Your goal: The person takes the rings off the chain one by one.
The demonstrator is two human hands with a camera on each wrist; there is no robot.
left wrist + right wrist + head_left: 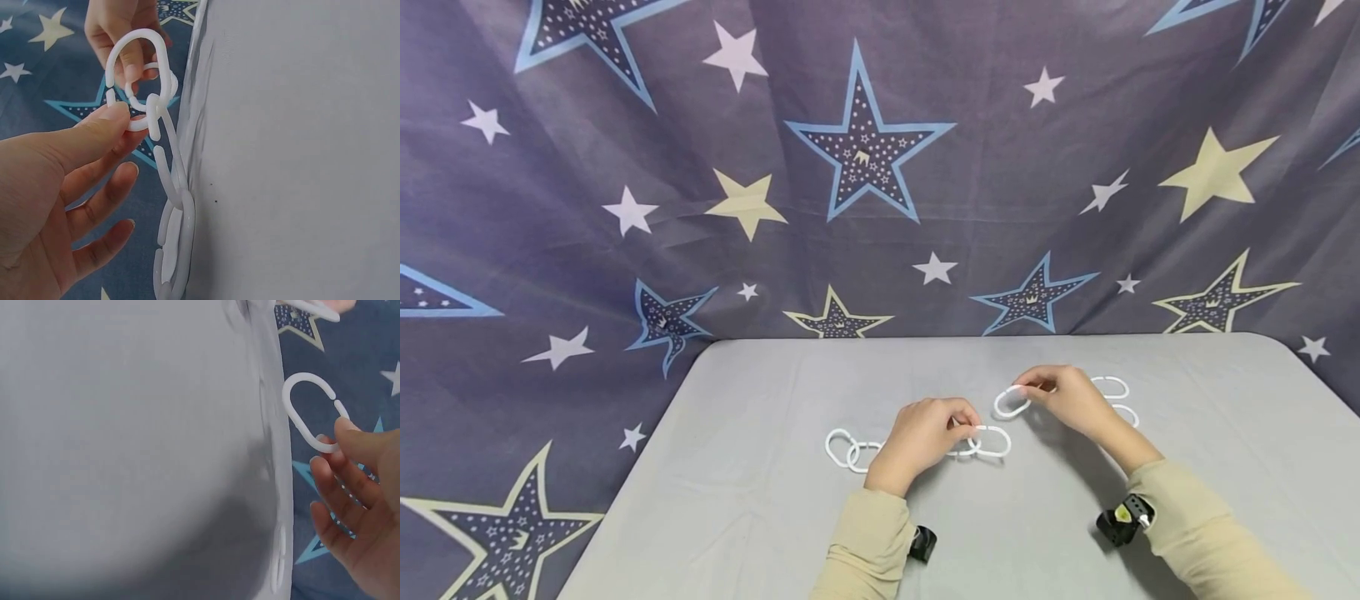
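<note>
My left hand (922, 435) pinches the end link of a chain of white plastic C-links (829, 444) between thumb and forefinger. In the left wrist view, that end link (166, 69) has a small gap beside my thumb, and the rest of the chain trails down from it. My right hand (1070, 402) holds a single white link (289, 403) by one end with thumb and fingertips. A slit shows in its side. That link is apart from the chain, a little beyond and right of its right end. My left hand hides the chain's middle.
Two loose white links (1127, 387) lie on the grey cloth-covered table (760, 400), just right of my right hand, which partly hides them. Behind the table hangs a dark curtain (925, 217) printed with stars. Each wrist carries a small black camera (1123, 521).
</note>
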